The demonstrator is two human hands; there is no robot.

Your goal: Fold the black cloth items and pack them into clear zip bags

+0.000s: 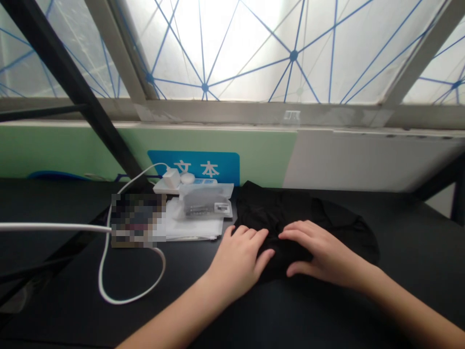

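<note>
A crumpled black cloth garment (290, 213) lies in a loose heap on the dark table (225, 310). My left hand (238, 257) rests on the heap's near left edge, fingers curved over the fabric. My right hand (319, 252) lies flat across the middle of the cloth, its fingers pointing left. The fingertips of my two hands are close together but do not touch. Neither hand visibly pinches or lifts the fabric.
To the left lie a clear plastic bag with small metal parts (207, 202), white papers (192, 225) and a pixelated, obscured object (136, 220). A white charger (171, 178) and white cable (109, 261) sit beyond. A black frame bar (72, 82) crosses the window.
</note>
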